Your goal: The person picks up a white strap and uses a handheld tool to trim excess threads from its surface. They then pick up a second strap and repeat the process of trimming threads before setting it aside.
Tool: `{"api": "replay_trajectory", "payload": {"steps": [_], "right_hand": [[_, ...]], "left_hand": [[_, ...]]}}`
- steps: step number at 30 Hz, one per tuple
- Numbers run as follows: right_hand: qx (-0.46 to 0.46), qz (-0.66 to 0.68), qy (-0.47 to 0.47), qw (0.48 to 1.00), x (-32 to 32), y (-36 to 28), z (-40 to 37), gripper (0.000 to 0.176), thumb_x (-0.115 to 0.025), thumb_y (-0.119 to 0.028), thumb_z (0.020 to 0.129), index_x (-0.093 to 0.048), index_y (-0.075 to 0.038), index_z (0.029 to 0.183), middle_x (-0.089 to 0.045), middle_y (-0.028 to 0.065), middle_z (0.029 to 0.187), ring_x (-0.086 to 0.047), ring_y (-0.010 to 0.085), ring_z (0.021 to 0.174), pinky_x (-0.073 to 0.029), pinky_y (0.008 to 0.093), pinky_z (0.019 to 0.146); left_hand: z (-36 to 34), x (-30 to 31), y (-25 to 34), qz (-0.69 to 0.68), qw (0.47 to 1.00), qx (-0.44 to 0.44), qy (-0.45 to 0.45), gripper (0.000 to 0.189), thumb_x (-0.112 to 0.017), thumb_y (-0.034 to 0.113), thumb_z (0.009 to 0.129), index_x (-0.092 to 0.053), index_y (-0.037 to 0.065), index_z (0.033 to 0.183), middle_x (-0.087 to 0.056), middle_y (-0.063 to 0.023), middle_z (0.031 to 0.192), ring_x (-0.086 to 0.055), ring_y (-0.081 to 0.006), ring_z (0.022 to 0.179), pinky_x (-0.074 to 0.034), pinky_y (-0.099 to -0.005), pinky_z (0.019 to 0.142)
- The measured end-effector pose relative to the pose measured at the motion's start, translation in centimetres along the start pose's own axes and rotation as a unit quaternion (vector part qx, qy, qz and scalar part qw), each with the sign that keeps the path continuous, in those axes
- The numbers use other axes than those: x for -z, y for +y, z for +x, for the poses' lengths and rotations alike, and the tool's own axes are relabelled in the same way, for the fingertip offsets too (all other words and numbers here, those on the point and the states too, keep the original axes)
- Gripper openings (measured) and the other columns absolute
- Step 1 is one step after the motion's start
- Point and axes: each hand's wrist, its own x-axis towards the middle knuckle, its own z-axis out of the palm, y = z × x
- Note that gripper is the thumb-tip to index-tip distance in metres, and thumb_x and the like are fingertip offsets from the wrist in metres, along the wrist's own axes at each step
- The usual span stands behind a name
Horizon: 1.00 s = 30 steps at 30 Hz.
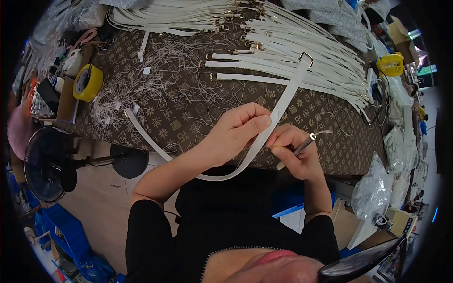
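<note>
A long white belt point(285, 99) is pinched between the thumb and fingers of my left hand point(240, 125). Its end with a metal rectangular buckle point(306, 60) points away from me, while the rest loops below my forearm toward the left of the table. My right hand point(299, 151) is closed around a pen-like tool point(303, 145) with a metal barrel and a thin curved wire at its tip. The fingertips of that hand are right at the belt's edge, beside my left hand. The tool's tip points right, away from the belt.
White belts point(302, 56) lie in rows at the back right, and another bundle point(174, 16) at the back left. Loose cut threads point(141, 75) cover the patterned tablecloth point(198, 134). A yellow tape roll point(88, 82) stands at the left edge, above a floor fan point(45, 165).
</note>
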Motion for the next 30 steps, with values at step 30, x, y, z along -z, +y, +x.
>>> {"api": "replay_trajectory", "payload": {"steps": [30], "right_hand": [[-0.05,-0.189,-0.006,0.981,-0.09,-0.58,0.27,0.009,-0.065,-0.005,0.081,-0.056,-0.003,0.078,-0.065,0.0074,0.087,-0.063,0.0233,0.069,-0.048,0.0296,0.062]], "left_hand": [[-0.07,0.46,-0.64,-0.022,0.998,0.055,-0.002,0.022,-0.055,0.024,0.095,-0.06,0.004,0.103,-0.058,0.004,0.082,-0.049,-0.0016,0.071,-0.039,-0.0171,0.063]]}}
